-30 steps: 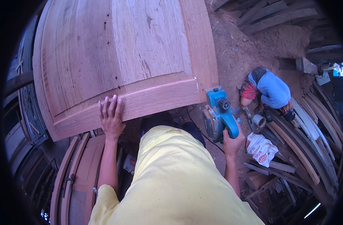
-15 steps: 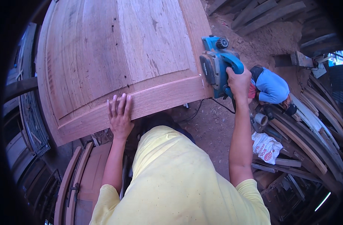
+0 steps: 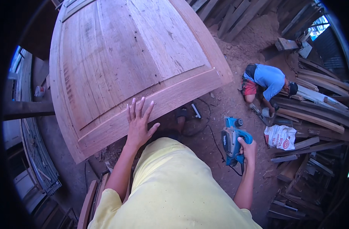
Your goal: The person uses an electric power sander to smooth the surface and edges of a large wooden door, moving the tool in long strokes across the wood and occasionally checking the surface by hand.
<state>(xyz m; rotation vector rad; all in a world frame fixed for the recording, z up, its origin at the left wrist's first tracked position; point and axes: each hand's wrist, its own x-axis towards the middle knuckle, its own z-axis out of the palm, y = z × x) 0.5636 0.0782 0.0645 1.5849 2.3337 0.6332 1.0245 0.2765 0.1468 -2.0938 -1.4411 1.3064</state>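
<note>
A large wooden panel door (image 3: pixel 117 53) lies flat in front of me, its near rail running slantwise from lower left to upper right. My left hand (image 3: pixel 140 124) has its fingers spread at the edge of that rail; the fingertips overlap the wood, and whether they press on it I cannot tell. In my right hand (image 3: pixel 248 148) is the handle of a blue electric hand planer (image 3: pixel 233 141), held off the door, to the right of its near corner. A black cord (image 3: pixel 219 150) trails from the planer toward the floor under the door.
Beyond the planer, a person in a blue shirt (image 3: pixel 269 78) crouches by stacked timber (image 3: pixel 315 114). A white sack (image 3: pixel 280 137) lies near offcuts on the right. More boards (image 3: pixel 239 19) lean at the back. Long strips (image 3: pixel 33 145) lie at the left; a wooden frame (image 3: pixel 86 204) stands at lower left.
My right hand has drawn the planer off the door's right corner, down and toward me. My left fingers have spread wider. The view has shifted.
</note>
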